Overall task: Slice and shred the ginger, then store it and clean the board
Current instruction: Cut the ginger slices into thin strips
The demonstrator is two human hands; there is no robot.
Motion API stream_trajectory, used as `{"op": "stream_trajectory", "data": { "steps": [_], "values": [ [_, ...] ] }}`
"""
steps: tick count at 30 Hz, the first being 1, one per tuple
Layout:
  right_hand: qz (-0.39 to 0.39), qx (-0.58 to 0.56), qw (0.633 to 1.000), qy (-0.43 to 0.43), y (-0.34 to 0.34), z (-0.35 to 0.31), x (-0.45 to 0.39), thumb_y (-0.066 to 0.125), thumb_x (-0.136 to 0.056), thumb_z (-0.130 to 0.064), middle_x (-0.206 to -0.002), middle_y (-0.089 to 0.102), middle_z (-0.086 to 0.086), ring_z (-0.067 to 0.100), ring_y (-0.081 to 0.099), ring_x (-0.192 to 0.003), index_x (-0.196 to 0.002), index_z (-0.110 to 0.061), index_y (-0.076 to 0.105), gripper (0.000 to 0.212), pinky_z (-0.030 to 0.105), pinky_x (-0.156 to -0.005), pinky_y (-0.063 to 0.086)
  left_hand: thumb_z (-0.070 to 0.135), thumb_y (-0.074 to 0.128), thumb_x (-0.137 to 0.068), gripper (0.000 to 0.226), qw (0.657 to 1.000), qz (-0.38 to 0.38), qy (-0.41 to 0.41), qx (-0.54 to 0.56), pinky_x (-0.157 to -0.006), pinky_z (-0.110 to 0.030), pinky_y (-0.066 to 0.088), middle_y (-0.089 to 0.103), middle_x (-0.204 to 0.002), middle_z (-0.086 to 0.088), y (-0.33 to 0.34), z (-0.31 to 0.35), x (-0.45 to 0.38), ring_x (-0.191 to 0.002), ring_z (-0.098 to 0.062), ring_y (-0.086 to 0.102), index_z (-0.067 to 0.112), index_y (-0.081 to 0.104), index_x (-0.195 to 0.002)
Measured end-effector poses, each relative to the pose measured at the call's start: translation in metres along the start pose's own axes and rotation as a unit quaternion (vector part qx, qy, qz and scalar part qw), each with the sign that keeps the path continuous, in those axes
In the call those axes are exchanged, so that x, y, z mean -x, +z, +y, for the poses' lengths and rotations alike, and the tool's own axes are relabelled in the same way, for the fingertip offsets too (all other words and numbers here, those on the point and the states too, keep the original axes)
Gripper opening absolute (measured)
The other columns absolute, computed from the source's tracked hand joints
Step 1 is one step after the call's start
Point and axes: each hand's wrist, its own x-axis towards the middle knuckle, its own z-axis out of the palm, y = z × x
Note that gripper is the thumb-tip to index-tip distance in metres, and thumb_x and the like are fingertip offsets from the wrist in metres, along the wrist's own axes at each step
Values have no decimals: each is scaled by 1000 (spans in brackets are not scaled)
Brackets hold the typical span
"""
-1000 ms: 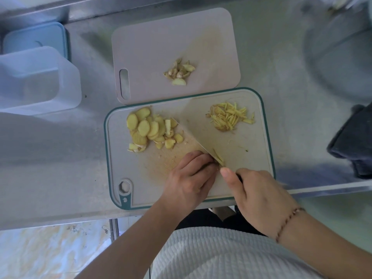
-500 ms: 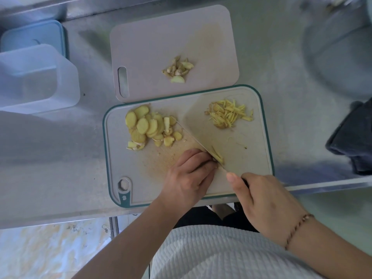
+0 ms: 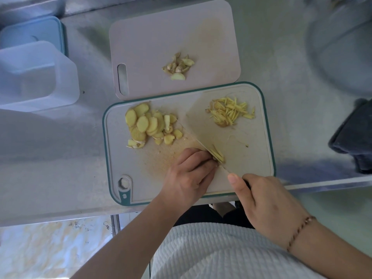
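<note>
A beige cutting board with a teal rim (image 3: pixel 259 158) lies at the counter's front edge. A pile of ginger slices (image 3: pixel 150 125) sits on its left part, and a heap of ginger shreds (image 3: pixel 229 112) on its right. My left hand (image 3: pixel 189 176), fingers curled, holds down a small stack of slices beside the blade; fresh shreds (image 3: pixel 218 155) lie just right of my fingertips. My right hand (image 3: pixel 265 202) grips the handle of a knife (image 3: pixel 201 129), whose blade runs diagonally across the board.
A second pinkish board (image 3: pixel 151 41) behind holds ginger peel scraps (image 3: pixel 178 67). A clear plastic container (image 3: pixel 34 75) and a blue lid (image 3: pixel 32 32) stand at left. A dark cloth (image 3: pixel 354 137) lies at right, with a round sink basin (image 3: pixel 342 47) behind it.
The knife has shifted slightly against my left fingertips, and a few more shreds lie to the right of the blade. Both hands stay in the same spot.
</note>
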Motion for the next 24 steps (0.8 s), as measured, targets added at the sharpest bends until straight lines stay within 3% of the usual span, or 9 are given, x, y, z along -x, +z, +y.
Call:
{"op": "stream_trajectory", "data": {
  "steps": [3, 10, 15, 19, 24],
  "values": [
    [-5, 0, 1000, 5, 0, 2, 2, 9, -81, -67, -44, 43, -6, 12, 45, -42, -59, -18, 43, 64, 20, -45, 31, 3, 74, -89, 7, 1000, -1, 2, 0, -87, -33, 54, 73, -98, -12, -1, 0, 0, -91, -30, 66, -1, 78, -94],
    [5, 21, 1000, 5, -2, -14, -20, 3, -80, -68, -55, 49, -6, 11, 51, -51, -64, -24, 41, 61, 30, -52, 46, 0, 79, -84, 9, 1000, 1, 1, 1, -83, -34, 54, 72, -96, -12, 0, 0, -1, -89, -30, 67, -1, 78, -93],
    [4, 9, 1000, -6, -5, -9, -8, 8, -82, -67, -46, 46, -6, 9, 47, -44, -61, -21, 44, 63, 18, -44, 31, 0, 79, -83, 6, 1000, 14, 1, -1, -81, -34, 54, 73, -94, -12, 0, 0, -1, -88, -28, 65, -1, 78, -89],
    [5, -8, 1000, 9, 0, 2, 6, 10, -83, -67, -38, 45, -8, 7, 51, -45, -58, -20, 44, 63, 17, -43, 31, -2, 76, -85, 5, 1000, 17, 9, -3, -82, -33, 54, 73, -95, -12, 0, 0, -1, -88, -28, 65, -2, 78, -89],
    [11, 7, 1000, 20, 9, -6, -4, 0, -78, -68, -55, 49, -7, 8, 49, -51, -65, -22, 42, 63, 25, -50, 41, 1, 76, -86, 7, 1000, 7, 0, 10, -84, -31, 53, 73, -96, -10, 1, -1, -1, -87, -28, 67, 0, 79, -93]
  ]
}}
